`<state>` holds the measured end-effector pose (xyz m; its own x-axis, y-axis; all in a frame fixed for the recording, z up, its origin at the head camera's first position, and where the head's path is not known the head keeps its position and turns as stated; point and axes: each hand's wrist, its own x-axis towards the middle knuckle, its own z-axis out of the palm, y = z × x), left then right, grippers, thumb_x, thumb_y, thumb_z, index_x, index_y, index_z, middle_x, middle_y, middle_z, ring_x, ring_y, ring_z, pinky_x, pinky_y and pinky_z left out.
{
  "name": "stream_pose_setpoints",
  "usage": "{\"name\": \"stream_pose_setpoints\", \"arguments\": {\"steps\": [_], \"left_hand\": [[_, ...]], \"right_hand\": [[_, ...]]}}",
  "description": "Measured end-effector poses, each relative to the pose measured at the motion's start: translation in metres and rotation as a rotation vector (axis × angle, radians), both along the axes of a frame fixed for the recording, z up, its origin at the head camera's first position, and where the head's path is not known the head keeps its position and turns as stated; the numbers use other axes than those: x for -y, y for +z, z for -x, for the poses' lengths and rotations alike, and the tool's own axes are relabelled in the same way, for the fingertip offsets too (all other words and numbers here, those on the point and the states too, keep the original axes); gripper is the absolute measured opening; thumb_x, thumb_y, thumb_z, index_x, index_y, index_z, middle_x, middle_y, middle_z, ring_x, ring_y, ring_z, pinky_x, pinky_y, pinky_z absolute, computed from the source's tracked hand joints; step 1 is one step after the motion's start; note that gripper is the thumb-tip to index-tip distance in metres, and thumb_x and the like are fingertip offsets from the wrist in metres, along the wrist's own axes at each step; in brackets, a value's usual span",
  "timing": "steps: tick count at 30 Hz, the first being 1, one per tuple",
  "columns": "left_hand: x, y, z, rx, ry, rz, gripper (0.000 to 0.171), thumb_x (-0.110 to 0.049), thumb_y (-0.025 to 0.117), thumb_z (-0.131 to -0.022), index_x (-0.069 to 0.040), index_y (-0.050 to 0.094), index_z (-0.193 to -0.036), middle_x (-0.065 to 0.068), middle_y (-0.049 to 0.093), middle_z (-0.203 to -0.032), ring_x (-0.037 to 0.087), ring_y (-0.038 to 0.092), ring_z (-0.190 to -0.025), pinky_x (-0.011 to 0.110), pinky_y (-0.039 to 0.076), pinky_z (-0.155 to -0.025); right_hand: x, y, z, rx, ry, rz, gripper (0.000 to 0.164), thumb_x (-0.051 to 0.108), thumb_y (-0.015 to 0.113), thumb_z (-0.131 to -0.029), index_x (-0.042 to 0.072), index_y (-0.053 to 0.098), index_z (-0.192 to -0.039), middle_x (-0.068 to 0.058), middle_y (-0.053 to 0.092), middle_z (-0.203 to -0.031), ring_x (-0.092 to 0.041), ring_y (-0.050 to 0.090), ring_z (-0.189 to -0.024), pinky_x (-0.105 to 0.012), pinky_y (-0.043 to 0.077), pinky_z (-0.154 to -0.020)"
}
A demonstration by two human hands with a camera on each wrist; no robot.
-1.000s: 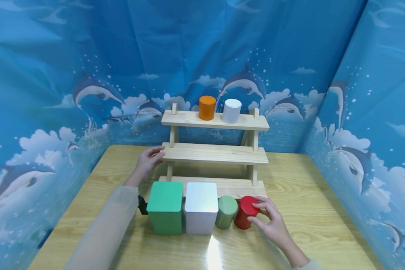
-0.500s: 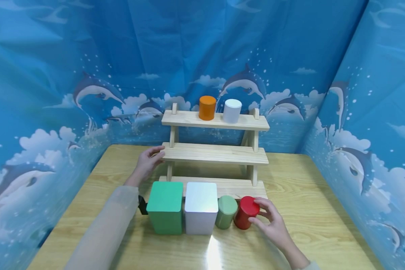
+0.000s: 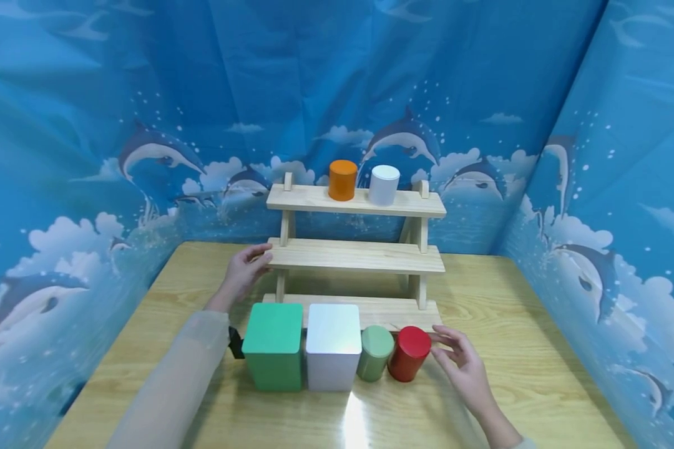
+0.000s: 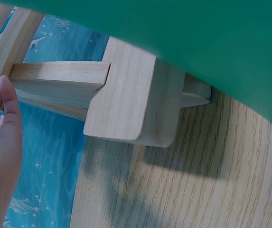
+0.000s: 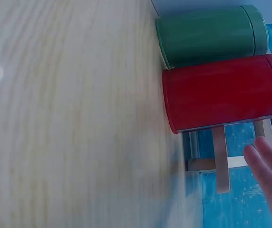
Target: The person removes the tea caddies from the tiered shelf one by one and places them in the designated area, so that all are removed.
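A three-tier wooden display stand (image 3: pixel 356 256) stands at the back of the table. My left hand (image 3: pixel 240 274) grips the left end of its middle shelf; in the left wrist view the thumb (image 4: pixel 10 107) lies against the shelf board. In front of the stand, a red canister (image 3: pixel 410 355) is upright at the right end of a row, beside a light green canister (image 3: pixel 376 352). My right hand (image 3: pixel 465 371) is just right of the red canister, fingers extended and loosely bent, holding nothing. The right wrist view shows a gap between the fingertips and the red canister (image 5: pixel 221 95).
A green square box (image 3: pixel 273 349) and a white square box (image 3: pixel 333 349) continue the row leftward, screening part of the bottom shelf. On the top shelf sit an orange canister (image 3: pixel 342 181) and a white canister (image 3: pixel 384 186). Dolphin-print curtains (image 3: pixel 337 81) enclose the wooden table (image 3: pixel 483 293).
My right hand has let go of the red canister and drawn back slightly to the right. The left hand keeps its grip on the shelf, and the canisters and boxes have stayed put.
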<state>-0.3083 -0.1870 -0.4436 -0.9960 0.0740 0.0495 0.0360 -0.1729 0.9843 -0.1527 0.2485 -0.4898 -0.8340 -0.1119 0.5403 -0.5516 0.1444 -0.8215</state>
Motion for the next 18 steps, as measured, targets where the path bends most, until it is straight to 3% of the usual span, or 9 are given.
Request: {"name": "stream_pose_setpoints", "arguments": {"steps": [9,18], "left_hand": [[0.002,-0.001,0.001,-0.001,-0.003,-0.019,0.044,-0.006,0.054,-0.094,0.010,0.041,-0.132,0.015,0.045,-0.125,0.008,0.057,-0.088,0.029,0.053,-0.079],[0.001,-0.001,0.002,-0.004,0.000,-0.017,0.043,-0.006,0.054,-0.094,0.010,0.041,-0.132,0.019,0.043,-0.130,0.009,0.056,-0.090,0.026,0.053,-0.077]], "right_hand": [[-0.005,0.005,0.005,0.014,-0.066,-0.020,0.035,-0.016,0.055,-0.085,-0.015,0.047,-0.119,0.000,0.058,-0.118,-0.017,0.059,-0.103,-0.019,0.049,-0.083],[-0.009,0.013,0.013,-0.018,-0.075,-0.030,0.035,-0.018,0.055,-0.084,-0.015,0.048,-0.118,0.000,0.058,-0.117,-0.017,0.059,-0.103,-0.019,0.049,-0.083]]}}
